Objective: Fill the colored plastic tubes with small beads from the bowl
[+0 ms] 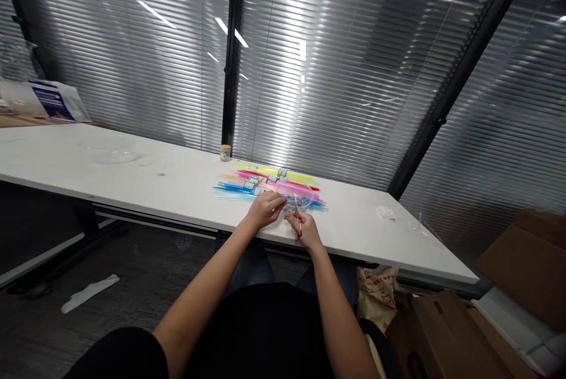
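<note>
My right hand (306, 230) is closed around slim metal scissors (298, 214), their tips pointing away from me. Just left of it, my left hand (267, 208) has its fingertips pinched together; whatever they hold is too small to make out. Both hands are at the near side of a clear round bowl (312, 195) with small bluish and purple pieces in it. Behind and beside the hands lie bundles of long thin strips or straws: yellow (305, 177), red (309, 187) and blue (227, 188) among them. Small printed labels (282, 172) rest on the bundles.
The white table (186, 184) runs along blinds-covered glass. A small lidded jar (225, 153) stands at its back edge. Clear plastic dishes (117, 157) lie left, crumpled white wrapping (386, 213) right. Cardboard boxes (446, 332) and a paper bag (377, 290) are on the floor at right.
</note>
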`<move>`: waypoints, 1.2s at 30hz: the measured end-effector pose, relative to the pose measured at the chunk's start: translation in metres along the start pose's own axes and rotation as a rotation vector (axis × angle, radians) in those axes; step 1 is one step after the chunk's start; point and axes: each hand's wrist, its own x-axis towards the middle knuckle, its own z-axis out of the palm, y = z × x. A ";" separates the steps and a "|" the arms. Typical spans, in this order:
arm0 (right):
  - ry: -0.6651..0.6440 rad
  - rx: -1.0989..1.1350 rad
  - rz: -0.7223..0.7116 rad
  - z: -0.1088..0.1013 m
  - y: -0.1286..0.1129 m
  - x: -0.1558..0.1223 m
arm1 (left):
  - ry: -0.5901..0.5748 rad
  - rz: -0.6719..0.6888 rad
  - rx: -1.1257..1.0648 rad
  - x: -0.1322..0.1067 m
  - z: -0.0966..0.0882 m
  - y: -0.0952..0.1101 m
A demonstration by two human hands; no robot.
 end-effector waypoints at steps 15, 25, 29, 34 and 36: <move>0.005 -0.011 -0.013 0.000 0.003 0.001 | 0.008 -0.012 -0.012 -0.001 0.001 0.000; 0.022 -0.024 -0.013 0.001 0.003 0.001 | -0.010 -0.047 0.014 0.000 0.000 0.000; 0.030 -0.027 -0.015 0.001 0.004 0.002 | -0.013 -0.051 0.037 0.000 0.000 0.000; 0.044 -0.014 0.000 0.001 0.004 0.002 | -0.004 -0.058 0.047 0.001 -0.001 0.001; 0.041 0.013 0.019 0.001 0.004 0.002 | 0.001 -0.063 0.055 0.001 -0.001 0.001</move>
